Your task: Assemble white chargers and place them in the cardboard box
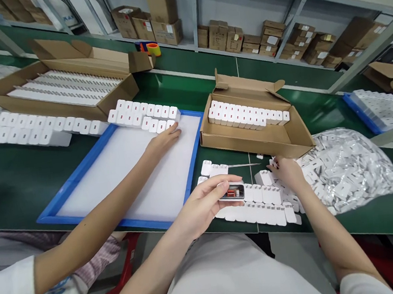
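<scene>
My left hand (209, 199) is closed round a small white plastic housing (240, 191), its open end facing right. Red and metallic parts show inside that opening. Over the small white pieces at the right is my right hand (288, 174), its fingers drawn together; whatever they may hold is too small to name. A white block (263, 178) stands just left of those fingers. Rows of white caps (259, 209) with small metal tabs lie on the table below and beside the held housing. Loose white caps fill a clear plastic bag (356, 167) right of my right hand.
A co-worker's hand (164, 141) touches white housings (143, 110) on a blue-framed tray (196, 147) at left. An open cardboard box (252, 142) holds more housings. Another open box (114, 99) stands at back left. Thin tweezers (242, 165) lie near the caps.
</scene>
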The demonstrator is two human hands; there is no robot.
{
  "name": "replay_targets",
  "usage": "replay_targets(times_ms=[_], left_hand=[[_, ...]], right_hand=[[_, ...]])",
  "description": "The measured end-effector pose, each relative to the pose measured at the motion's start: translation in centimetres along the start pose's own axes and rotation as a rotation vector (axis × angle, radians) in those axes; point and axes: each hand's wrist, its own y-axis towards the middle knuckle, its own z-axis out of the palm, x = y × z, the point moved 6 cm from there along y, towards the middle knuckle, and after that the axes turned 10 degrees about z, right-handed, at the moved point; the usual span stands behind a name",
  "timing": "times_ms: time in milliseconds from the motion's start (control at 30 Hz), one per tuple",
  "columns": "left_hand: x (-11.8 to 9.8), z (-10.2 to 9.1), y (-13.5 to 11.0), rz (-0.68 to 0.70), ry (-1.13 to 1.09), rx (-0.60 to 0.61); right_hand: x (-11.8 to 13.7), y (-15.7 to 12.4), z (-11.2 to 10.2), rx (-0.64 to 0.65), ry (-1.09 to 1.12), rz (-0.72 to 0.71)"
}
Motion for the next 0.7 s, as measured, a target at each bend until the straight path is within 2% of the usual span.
replay_targets(times_ms=[133,233,333,433,467,533,567,633,700], left_hand=[[-0.2,0.4,-0.2,0.010,-0.011,0.015],[-0.3,0.5,-0.5,0.004,-0.006,0.017],[-0.3,0.5,-0.6,0.009,-0.029,-0.004],[-0.3,0.6,-0.4,0.022,-0.066,-0.009],[-0.2,0.7,-0.3,0.026,-0.075,-0.010],[-0.1,0.8,-0.1,0.030,-0.086,-0.009],[0.0,0.9,0.0,0.028,-0.092,-0.007],[0.2,1.1,0.0,0.020,-0.100,-0.009],[0.2,1.1,0.0,0.016,-0.106,-0.024]], right_hand=[[0.4,0.3,0.6,0.026,0.018,-0.002],[0.3,0.7,-0.2,0.035,0.081,-0.014],[0.3,-0.2,-2.5,0.018,0.169,-0.040],[1.6,-3.7,-6.8,-0.070,0.294,-0.127],[2.5,-5.5,-8.5,-0.133,0.358,-0.205],[5.4,-10.2,-12.4,-0.345,0.571,-0.574],[6.8,-12.4,-13.5,-0.396,0.605,-0.736],[9.3,-15.6,-14.3,-0.424,0.598,-0.971],[11.1,-17.1,-13.9,-0.406,0.547,-1.111]])
